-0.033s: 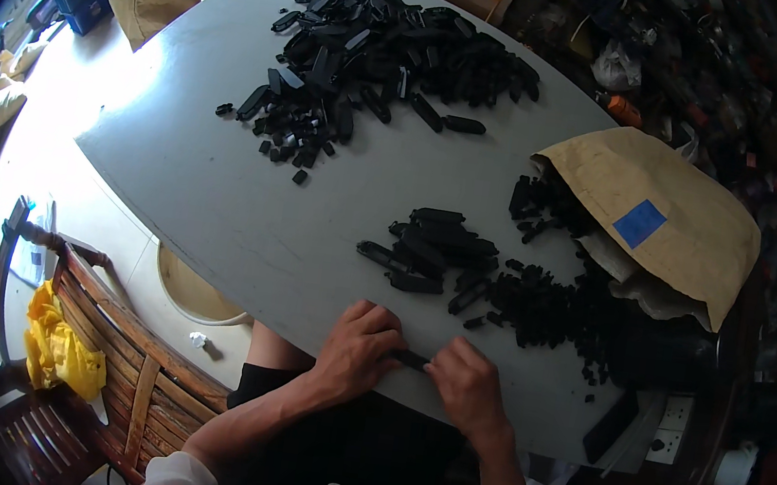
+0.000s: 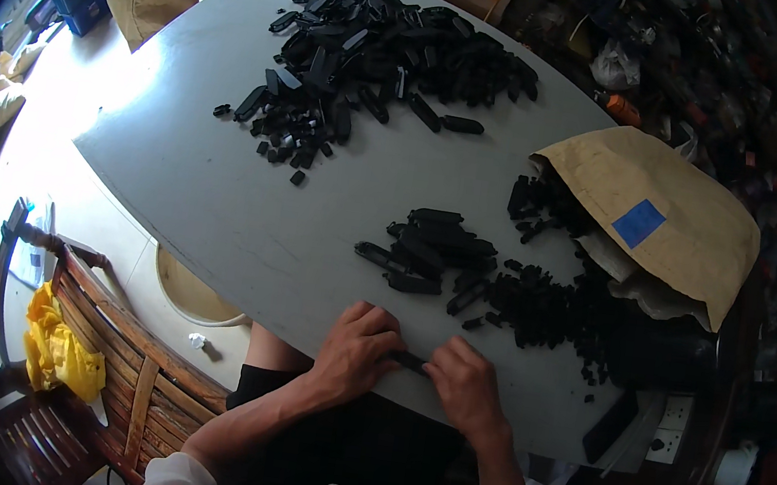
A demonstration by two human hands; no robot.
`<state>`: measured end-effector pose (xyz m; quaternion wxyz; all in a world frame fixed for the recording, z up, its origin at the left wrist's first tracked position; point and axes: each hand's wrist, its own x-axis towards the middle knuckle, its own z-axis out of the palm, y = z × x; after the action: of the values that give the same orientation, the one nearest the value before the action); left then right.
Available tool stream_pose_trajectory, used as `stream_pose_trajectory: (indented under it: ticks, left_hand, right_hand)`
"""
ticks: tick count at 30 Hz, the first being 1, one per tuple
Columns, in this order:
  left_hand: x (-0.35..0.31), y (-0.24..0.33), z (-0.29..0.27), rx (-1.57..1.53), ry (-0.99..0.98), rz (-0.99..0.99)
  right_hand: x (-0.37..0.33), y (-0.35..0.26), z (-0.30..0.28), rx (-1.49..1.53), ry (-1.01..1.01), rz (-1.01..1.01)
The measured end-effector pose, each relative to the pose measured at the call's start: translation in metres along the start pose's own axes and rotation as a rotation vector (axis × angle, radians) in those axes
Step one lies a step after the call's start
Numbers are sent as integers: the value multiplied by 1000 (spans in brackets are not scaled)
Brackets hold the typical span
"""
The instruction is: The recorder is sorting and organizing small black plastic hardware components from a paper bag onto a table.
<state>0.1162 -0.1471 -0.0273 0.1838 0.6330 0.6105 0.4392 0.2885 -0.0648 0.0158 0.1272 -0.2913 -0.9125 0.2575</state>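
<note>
My left hand (image 2: 358, 348) and right hand (image 2: 465, 382) pinch 1 slim black piece (image 2: 410, 361) by its 2 ends, over the table (image 2: 216, 210), just inside the near edge. Black casings (image 2: 430, 243) lie just beyond; leftward, grey tabletop stretches to its edge; rightward, a paper bag (image 2: 684, 198) bounds me.

I am making out no readable words or numbers, even on the blue label (image 2: 639, 224) of the paper bag (image 2: 698, 200).
</note>
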Motion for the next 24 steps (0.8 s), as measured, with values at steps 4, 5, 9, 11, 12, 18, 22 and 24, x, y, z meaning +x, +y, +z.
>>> stream_pose_trajectory:
  ticks: [4,5,9,11,12,18,22,24]
  left_hand:
    - [1,0,0,-2,-21,9]
    - [1,1,0,5,-9,23]
    - [4,2,-5,28,-25,48]
    - [6,-1,-8,27,-58,-15]
    - [7,-2,-12,32,-54,-3]
    - [25,17,-35,-10,-185,-44]
    - [56,3,-21,85,-275,23]
    - [78,-14,-8,219,-276,176]
  right_hand:
    - [0,-3,5,-100,-40,-6]
    - [0,-7,7,-198,-22,-43]
    - [3,-15,8,-289,-23,-63]
    - [10,-2,8,-174,-9,-93]
    - [8,4,7,-179,3,-98]
    - [5,35,-2,-34,417,161]
    - [12,39,7,-123,369,183]
    - [11,41,8,-198,325,221]
